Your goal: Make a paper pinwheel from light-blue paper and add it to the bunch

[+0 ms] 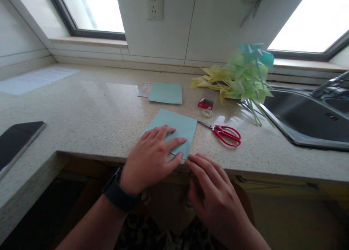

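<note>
A light blue paper square [177, 124] lies near the front edge of the speckled stone counter [95, 112]. My left hand [152, 157], with a dark watch on its wrist, rests flat on the paper's near half, fingers spread and pressing it down. My right hand [212, 186] sits at the counter's edge, its fingertips touching the paper's near right corner. Neither hand grips anything.
Red-handled scissors [226, 133] lie right of the paper. Behind it are a tape roll [207, 113], a small red box [206, 103], a stack of blue sheets [165, 93] and paper pinwheels [240, 79]. A steel sink [305, 123] is at right, a dark tablet [16, 141] at left.
</note>
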Action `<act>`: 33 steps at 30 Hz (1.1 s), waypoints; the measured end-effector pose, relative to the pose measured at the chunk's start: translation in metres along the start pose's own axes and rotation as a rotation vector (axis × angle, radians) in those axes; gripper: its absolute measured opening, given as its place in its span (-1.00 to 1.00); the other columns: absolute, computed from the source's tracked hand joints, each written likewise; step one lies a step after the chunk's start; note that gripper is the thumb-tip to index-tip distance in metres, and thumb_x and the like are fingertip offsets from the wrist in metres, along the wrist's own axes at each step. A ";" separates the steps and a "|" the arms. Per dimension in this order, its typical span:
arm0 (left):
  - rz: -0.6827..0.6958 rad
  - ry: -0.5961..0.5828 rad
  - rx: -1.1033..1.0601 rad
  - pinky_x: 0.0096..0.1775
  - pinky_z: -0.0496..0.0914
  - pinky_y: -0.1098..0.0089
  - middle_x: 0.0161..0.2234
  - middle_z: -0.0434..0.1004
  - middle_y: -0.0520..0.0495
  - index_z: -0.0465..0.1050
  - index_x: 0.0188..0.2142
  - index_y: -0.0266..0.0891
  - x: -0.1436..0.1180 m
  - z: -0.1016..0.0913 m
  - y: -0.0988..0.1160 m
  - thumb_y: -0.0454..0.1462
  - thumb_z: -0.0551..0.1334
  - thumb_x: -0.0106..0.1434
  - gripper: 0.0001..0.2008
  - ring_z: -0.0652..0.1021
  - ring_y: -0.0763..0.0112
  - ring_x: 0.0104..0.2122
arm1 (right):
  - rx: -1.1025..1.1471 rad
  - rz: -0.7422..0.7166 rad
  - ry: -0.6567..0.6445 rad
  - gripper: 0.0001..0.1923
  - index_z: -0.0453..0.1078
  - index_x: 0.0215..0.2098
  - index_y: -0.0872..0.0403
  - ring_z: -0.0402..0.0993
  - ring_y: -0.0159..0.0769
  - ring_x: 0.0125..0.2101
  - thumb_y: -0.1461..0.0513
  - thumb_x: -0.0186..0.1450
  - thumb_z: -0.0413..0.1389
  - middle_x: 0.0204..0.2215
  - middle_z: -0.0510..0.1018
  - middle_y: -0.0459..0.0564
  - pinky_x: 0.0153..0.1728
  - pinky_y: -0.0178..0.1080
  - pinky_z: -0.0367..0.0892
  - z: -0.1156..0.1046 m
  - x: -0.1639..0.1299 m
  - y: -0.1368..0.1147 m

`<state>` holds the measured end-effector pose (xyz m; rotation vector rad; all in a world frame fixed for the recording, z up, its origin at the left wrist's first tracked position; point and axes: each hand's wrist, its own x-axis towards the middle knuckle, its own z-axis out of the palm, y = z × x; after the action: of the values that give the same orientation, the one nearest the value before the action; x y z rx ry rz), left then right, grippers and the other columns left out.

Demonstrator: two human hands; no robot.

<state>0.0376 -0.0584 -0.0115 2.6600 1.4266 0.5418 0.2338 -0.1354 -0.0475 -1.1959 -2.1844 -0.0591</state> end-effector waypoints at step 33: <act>0.010 -0.011 -0.006 0.24 0.25 -0.04 0.23 0.38 -0.10 0.43 0.20 0.09 -0.001 -0.001 -0.001 -0.09 0.15 0.43 -0.62 0.36 0.06 0.24 | -0.053 -0.008 -0.023 -0.51 0.34 0.22 0.24 0.32 0.01 0.17 0.43 0.31 0.05 0.13 0.48 0.23 0.16 0.11 0.37 0.002 0.001 0.001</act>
<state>0.0363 -0.0587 -0.0107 2.6622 1.4073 0.5304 0.2333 -0.1336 -0.0486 -1.2225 -2.2199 -0.1078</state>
